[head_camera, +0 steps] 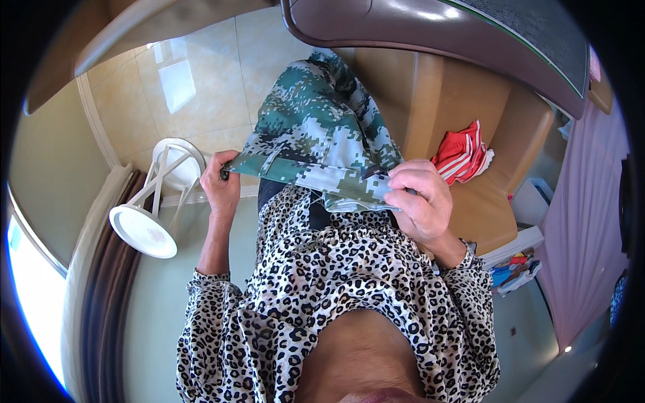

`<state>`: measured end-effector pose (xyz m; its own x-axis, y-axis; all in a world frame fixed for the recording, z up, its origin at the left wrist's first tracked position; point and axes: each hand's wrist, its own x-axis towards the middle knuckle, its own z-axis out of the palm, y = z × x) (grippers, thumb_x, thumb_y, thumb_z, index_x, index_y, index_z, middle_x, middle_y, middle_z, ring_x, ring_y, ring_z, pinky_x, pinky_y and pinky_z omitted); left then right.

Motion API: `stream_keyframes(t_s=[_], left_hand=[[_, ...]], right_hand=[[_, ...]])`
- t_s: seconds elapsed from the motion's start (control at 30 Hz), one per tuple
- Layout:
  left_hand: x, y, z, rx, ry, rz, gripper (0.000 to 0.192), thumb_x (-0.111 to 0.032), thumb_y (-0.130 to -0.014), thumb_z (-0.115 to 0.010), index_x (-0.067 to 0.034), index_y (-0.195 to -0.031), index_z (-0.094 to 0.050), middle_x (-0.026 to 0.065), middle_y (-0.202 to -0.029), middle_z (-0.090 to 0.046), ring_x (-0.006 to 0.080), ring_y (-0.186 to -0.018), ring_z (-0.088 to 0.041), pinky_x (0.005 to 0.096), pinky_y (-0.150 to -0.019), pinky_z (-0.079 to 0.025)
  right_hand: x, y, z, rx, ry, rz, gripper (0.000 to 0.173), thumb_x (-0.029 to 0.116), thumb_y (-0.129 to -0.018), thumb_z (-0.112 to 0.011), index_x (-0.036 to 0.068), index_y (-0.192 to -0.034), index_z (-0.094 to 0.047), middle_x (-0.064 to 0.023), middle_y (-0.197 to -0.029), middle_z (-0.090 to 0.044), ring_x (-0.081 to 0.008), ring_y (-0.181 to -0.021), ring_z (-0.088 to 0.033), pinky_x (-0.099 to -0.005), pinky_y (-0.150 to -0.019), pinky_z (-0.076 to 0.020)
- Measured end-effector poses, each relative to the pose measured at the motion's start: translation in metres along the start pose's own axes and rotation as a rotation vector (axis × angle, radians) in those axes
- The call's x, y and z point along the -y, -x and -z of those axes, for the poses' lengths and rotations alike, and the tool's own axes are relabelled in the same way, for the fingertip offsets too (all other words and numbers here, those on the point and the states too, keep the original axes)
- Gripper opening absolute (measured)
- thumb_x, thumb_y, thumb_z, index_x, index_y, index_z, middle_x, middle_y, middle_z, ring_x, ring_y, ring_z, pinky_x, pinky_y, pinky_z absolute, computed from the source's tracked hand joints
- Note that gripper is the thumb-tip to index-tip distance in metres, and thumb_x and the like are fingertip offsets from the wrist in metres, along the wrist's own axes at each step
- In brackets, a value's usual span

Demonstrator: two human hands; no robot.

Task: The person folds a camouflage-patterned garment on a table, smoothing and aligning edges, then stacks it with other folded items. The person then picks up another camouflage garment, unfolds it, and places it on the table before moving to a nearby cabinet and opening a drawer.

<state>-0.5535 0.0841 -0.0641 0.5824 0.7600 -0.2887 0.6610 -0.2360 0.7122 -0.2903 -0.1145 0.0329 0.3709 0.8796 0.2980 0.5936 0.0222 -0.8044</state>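
Observation:
A pair of green and white digital-camouflage trousers [322,121] hangs in front of my body, its waistband [302,172] stretched roughly level between both hands. My left hand [221,179] grips one end of the waistband, fingers curled around the edge. At the opposite end, my right hand [422,197] pinches the band between thumb and fingers. A belt loop shows on the band near my left hand. Part of the cloth folds over below the band beside my right hand. The trouser legs extend away from me, and their far ends are partly hidden.
On a tan leather sofa [484,211] to the right lies a red garment with white stripes [461,151]. A dark padded furniture edge [403,30] overhangs the far side. Left stands a white stool [143,231], near brown curtains [113,282]. Colourful clothes [515,272] are piled beyond the sofa.

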Motion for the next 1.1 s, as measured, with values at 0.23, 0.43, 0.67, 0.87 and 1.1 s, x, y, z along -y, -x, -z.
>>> stream_keyframes(t_s=[0.23,0.43,0.67,0.87,1.1], left_hand=[[-0.045,-0.006,-0.006,0.434,0.281,0.126,0.031,0.005,-0.087,-0.052,-0.002,-0.117,-0.059,0.0077,-0.087,-0.067,0.0111,-0.077,-0.06,0.0267,-0.072,-0.05],[-0.1,-0.018,-0.028,0.621,0.468,0.082,0.028,0.003,-0.087,-0.052,0.001,-0.114,-0.058,0.0063,-0.092,-0.065,0.0102,-0.086,-0.058,0.0256,-0.079,-0.047],[-0.126,-0.021,-0.035,0.901,1.624,0.442,0.076,-0.033,-0.073,-0.077,0.003,-0.132,-0.043,0.0099,-0.125,-0.052,0.0201,-0.117,-0.049,0.0374,-0.104,-0.035],[-0.136,-0.027,-0.04,0.722,1.561,0.483,0.046,-0.01,-0.087,-0.062,-0.001,-0.129,-0.046,0.008,-0.117,-0.059,0.0172,-0.108,-0.055,0.0327,-0.096,-0.042],[-0.138,-0.031,-0.047,0.672,1.558,0.417,0.038,0.0,-0.087,-0.054,-0.003,-0.124,-0.052,0.0058,-0.113,-0.06,0.0142,-0.103,-0.057,0.0301,-0.091,-0.045]], right_hand=[[0.0,-0.009,0.003,-0.158,0.014,-0.063,0.033,-0.01,-0.052,-0.066,0.001,-0.082,-0.059,-0.01,-0.083,-0.058,-0.0257,-0.069,-0.06,-0.0331,-0.057,-0.0495],[0.0,-0.022,-0.019,-0.25,-0.063,-0.07,0.031,-0.012,-0.06,-0.067,0.001,-0.087,-0.06,-0.0119,-0.086,-0.059,-0.0239,-0.069,-0.059,-0.0312,-0.059,-0.0477],[-0.001,-0.035,-0.047,-0.303,-0.074,0.051,0.023,-0.001,-0.057,-0.069,0.001,-0.078,-0.059,-0.0089,-0.082,-0.059,-0.0253,-0.07,-0.06,-0.0335,-0.058,-0.0466],[-0.001,-0.028,-0.051,-0.285,-0.104,0.045,0.017,0.0,-0.063,-0.068,0.0,-0.077,-0.061,-0.011,-0.087,-0.062,-0.0282,-0.08,-0.063,-0.0423,-0.078,-0.0536],[-0.003,-0.027,-0.049,-0.287,-0.162,0.0,0.02,-0.003,-0.064,-0.068,0.0,-0.083,-0.063,-0.012,-0.09,-0.063,-0.0287,-0.082,-0.063,-0.0441,-0.081,-0.0532]])
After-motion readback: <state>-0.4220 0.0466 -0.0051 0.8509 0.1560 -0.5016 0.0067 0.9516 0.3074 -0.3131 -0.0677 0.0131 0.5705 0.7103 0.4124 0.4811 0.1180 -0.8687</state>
